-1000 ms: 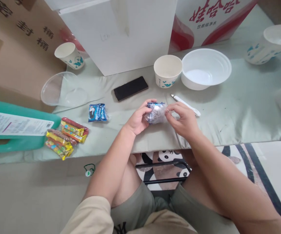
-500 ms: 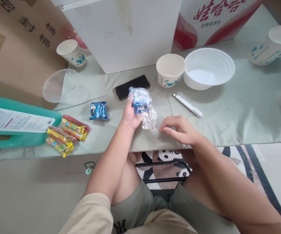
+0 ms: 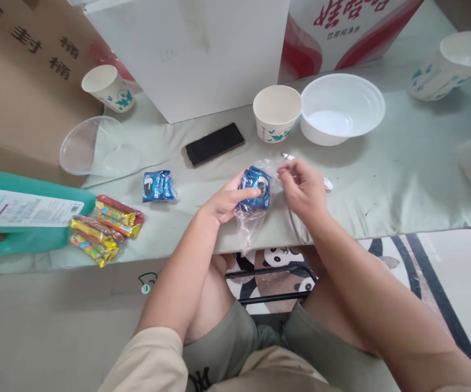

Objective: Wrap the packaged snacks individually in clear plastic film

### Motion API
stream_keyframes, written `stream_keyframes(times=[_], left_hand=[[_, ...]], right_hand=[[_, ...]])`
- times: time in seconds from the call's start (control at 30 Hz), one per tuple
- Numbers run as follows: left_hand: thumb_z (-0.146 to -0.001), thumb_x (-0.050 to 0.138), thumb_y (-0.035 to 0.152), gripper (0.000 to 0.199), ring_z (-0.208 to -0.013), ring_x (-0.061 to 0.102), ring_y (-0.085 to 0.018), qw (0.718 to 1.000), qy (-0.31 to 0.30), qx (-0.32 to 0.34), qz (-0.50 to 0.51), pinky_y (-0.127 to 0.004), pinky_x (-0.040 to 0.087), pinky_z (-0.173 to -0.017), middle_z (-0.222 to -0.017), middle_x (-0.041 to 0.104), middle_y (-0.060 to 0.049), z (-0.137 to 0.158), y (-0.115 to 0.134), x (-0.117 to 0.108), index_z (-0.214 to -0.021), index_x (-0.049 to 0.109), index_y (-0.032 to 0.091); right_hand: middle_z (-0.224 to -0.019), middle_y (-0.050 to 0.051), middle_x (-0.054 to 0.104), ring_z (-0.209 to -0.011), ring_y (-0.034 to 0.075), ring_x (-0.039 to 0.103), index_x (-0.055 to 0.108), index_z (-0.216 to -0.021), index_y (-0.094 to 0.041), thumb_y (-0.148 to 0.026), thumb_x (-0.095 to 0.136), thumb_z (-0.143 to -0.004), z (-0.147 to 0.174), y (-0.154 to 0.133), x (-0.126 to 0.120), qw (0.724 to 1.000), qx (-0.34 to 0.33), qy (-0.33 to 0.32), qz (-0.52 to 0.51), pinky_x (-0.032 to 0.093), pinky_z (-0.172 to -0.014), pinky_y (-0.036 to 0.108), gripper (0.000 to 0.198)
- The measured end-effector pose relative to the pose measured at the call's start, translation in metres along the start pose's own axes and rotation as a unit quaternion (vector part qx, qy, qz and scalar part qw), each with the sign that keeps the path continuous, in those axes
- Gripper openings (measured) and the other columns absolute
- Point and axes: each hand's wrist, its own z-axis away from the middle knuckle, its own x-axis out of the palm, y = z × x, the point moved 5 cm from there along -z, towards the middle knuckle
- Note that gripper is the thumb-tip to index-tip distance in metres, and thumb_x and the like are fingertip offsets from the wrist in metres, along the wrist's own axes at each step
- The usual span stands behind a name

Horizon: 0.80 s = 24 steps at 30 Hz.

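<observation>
My left hand [image 3: 226,200] is wrapped round a bundle of blue snack packets [image 3: 261,202], its thumb lying across the front. Clear plastic wrap [image 3: 248,226] hangs below the bundle and also stretches toward the right. My right hand [image 3: 304,189] is closed in a pinch on the wrap's edge, just right of the packets. Behind that hand lies a slim white-handled tool [image 3: 328,184], mostly hidden. Another blue packet bundle [image 3: 157,185] rests on the cloth to the left. A black phone [image 3: 215,144] lies beyond my left hand.
A paper cup [image 3: 277,115] touches a white plastic bowl [image 3: 307,122]. Wrapped sausages [image 3: 97,239] lie by a green jug [image 3: 27,239]. At the left are a clear lid [image 3: 66,149] and another cup [image 3: 111,95]. Boxes [image 3: 219,65] stand behind; a further cup [image 3: 427,81] is at right.
My left hand has turned the blue packets and brought them right and slightly nearer. My right hand has risen to the bundle and now pinches the wrap. The view has shifted slightly.
</observation>
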Motion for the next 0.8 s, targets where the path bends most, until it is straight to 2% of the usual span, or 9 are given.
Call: stream_keyframes(times=[0.1, 0.17, 0.23, 0.33, 0.37, 0.43, 0.53, 0.63, 0.8], left_hand=[[-0.060, 0.088, 0.029, 0.062, -0.075, 0.069, -0.017, 0.996, -0.060, -0.062, -0.031, -0.030, 0.056, -0.071, -0.093, 0.072, -0.005, 0.009, 0.001, -0.002, -0.117, 0.065, 0.019], [-0.061, 0.086, 0.031, 0.061, -0.074, 0.069, -0.017, 0.995, -0.060, -0.073, -0.043, -0.029, 0.055, -0.070, -0.095, 0.073, -0.005, 0.012, 0.002, -0.004, -0.117, 0.067, 0.018], [-0.065, 0.082, 0.036, 0.059, -0.076, 0.069, -0.019, 0.997, -0.015, -0.038, -0.060, -0.032, 0.056, -0.071, -0.096, 0.072, -0.005, 0.008, 0.003, -0.008, -0.119, 0.066, 0.019], [-0.073, 0.074, 0.043, 0.054, -0.096, 0.070, -0.024, 0.980, 0.080, 0.088, -0.162, -0.037, 0.057, -0.084, -0.110, 0.071, -0.008, -0.001, 0.008, -0.015, -0.121, 0.062, 0.020], [-0.074, 0.074, 0.042, 0.054, -0.106, 0.068, -0.026, 0.958, 0.120, 0.144, -0.216, -0.038, 0.055, -0.091, -0.118, 0.069, -0.010, -0.002, 0.011, -0.017, -0.122, 0.061, 0.020], [-0.074, 0.075, 0.039, 0.057, -0.123, 0.060, -0.028, 0.884, 0.218, 0.259, -0.321, -0.040, 0.050, -0.101, -0.132, 0.062, -0.012, 0.003, 0.019, -0.020, -0.125, 0.058, 0.021], [-0.078, 0.072, 0.035, 0.043, -0.118, 0.060, -0.024, 0.770, 0.330, 0.349, -0.421, -0.036, 0.050, -0.097, -0.125, 0.062, -0.010, 0.020, 0.028, -0.017, -0.117, 0.059, 0.022], [-0.081, 0.070, 0.035, 0.022, -0.092, 0.063, -0.019, 0.752, 0.322, 0.300, -0.491, -0.032, 0.052, -0.082, -0.099, 0.064, -0.005, 0.025, 0.029, -0.010, -0.097, 0.061, 0.022], [-0.073, 0.077, 0.030, 0.027, -0.089, 0.064, -0.021, 0.728, 0.314, 0.189, -0.580, -0.034, 0.050, -0.079, -0.098, 0.066, -0.005, 0.032, 0.027, -0.004, -0.095, 0.063, 0.022]], right_hand=[[-0.064, -0.002, 0.057, -0.050, 0.013, 0.052, 0.060, -0.087, -0.024, -0.035, 0.057, -0.092, -0.008, 0.020, -0.013, 0.992, 0.108, 0.040, -0.043, 0.044, -0.049, 0.027, 0.013], [-0.068, -0.002, 0.058, -0.051, 0.012, 0.052, 0.060, -0.093, -0.024, -0.036, 0.058, -0.091, -0.011, 0.028, -0.020, 0.987, 0.127, 0.077, -0.059, 0.042, -0.047, 0.026, 0.012], [-0.086, 0.003, 0.064, -0.062, 0.014, 0.061, 0.057, -0.102, -0.025, -0.035, 0.056, -0.092, -0.011, 0.031, -0.025, 0.985, 0.115, 0.114, -0.068, 0.047, -0.052, 0.027, 0.014], [-0.108, 0.008, 0.063, -0.091, 0.019, 0.067, 0.053, -0.109, -0.026, -0.032, 0.053, -0.093, -0.009, 0.024, -0.026, 0.989, 0.067, 0.130, -0.032, 0.055, -0.069, 0.033, 0.017], [-0.108, 0.008, 0.063, -0.095, 0.020, 0.067, 0.053, -0.108, -0.026, -0.031, 0.053, -0.092, -0.008, 0.021, -0.025, 0.991, 0.057, 0.122, -0.015, 0.055, -0.073, 0.034, 0.016], [-0.102, 0.006, 0.063, -0.089, 0.019, 0.065, 0.054, -0.105, -0.025, -0.028, 0.054, -0.090, -0.005, 0.017, -0.021, 0.994, 0.060, 0.093, 0.004, 0.054, -0.073, 0.034, 0.015], [-0.091, 0.002, 0.064, -0.073, 0.015, 0.060, 0.056, -0.100, -0.024, -0.026, 0.056, -0.086, -0.001, 0.015, -0.008, 0.996, 0.094, 0.007, -0.001, 0.051, -0.066, 0.031, 0.014], [-0.089, 0.002, 0.065, -0.071, 0.015, 0.060, 0.059, -0.099, -0.023, -0.028, 0.059, -0.083, 0.001, 0.012, 0.005, 0.993, 0.088, -0.074, 0.010, 0.050, -0.065, 0.031, 0.017], [-0.092, 0.003, 0.066, -0.070, 0.016, 0.060, 0.061, -0.101, -0.022, -0.028, 0.059, -0.080, 0.004, 0.010, 0.016, 0.991, 0.058, -0.111, 0.042, 0.049, -0.067, 0.033, 0.021]])
